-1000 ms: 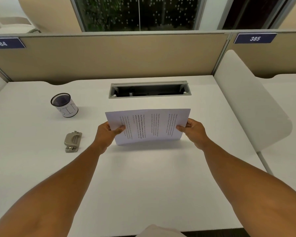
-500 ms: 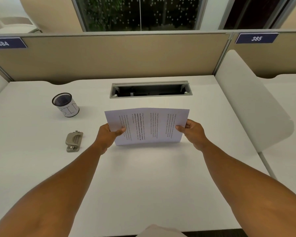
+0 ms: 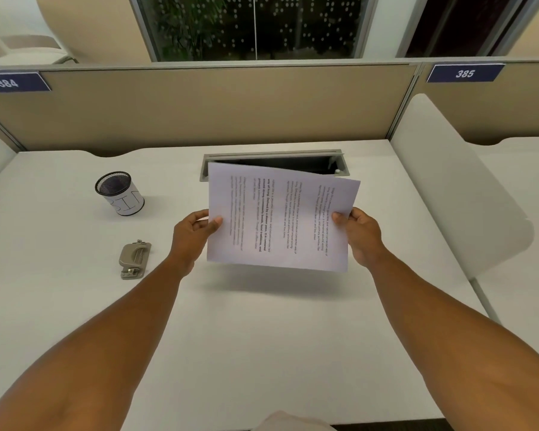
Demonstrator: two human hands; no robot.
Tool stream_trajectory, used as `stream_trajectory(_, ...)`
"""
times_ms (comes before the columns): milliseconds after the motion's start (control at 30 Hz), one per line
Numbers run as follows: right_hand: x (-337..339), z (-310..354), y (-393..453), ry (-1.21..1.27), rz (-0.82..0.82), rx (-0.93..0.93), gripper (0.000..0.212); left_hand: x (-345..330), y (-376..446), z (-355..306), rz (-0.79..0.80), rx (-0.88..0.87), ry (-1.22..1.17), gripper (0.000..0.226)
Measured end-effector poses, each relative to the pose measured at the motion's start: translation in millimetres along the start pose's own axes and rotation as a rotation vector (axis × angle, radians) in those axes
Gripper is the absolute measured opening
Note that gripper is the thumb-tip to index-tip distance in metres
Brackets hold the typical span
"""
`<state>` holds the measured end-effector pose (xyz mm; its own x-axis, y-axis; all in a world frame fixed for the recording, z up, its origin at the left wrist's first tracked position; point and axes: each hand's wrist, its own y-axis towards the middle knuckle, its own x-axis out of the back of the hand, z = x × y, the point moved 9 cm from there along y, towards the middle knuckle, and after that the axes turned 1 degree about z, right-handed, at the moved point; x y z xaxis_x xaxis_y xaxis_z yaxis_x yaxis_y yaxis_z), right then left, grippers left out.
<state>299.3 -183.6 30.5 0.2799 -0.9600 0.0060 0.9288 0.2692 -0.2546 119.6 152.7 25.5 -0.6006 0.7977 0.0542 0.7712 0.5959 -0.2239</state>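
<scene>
- While both hands hold it up, the printed paper (image 3: pixel 280 219) hangs in mid-air over the white desk (image 3: pixel 262 337) in the head view. Its text runs sideways, a shadow lies beneath it, and its far edge overlaps the cable slot (image 3: pixel 321 163) from this angle.
- The left hand (image 3: pixel 193 234) pinches the paper's left edge, thumb (image 3: pixel 216 220) on the printed face and fingers curled behind. The right hand (image 3: pixel 360 234) grips the right edge the same way.
- I cannot tell whether this is one sheet or a thin stack.
- It should handle as very light and limp: it bows slightly between the two grips. It would likely crease under a hard squeeze or slide out of a loose one.
- The side edges look like the best hold, kept gently taut between both hands.
- A metal hole punch (image 3: pixel 135 259) lies left of the left hand, with a mesh cup (image 3: pixel 119 192) beyond it, both apart from the paper.
</scene>
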Motion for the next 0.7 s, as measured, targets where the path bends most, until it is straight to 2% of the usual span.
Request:
stream_trajectory(333,-2.2,-7.3,-3.4,0.219,-0.059,-0.064,0.017,-16.0,-5.4,3.8,-0.027,0.11,-0.331,0.058)
stream_trajectory(500,-13.0,-8.0,-4.3,0.315,-0.051,-0.094,0.013,-36.3,-12.0,-3.2,-0.011,0.111,-0.477,0.042)
stream_trajectory(700,-38.2,-7.2,-4.4,0.444,-0.019,-0.115,0.019,-64.9,-18.8,-18.4,-0.007,0.075,-0.552,0.039)
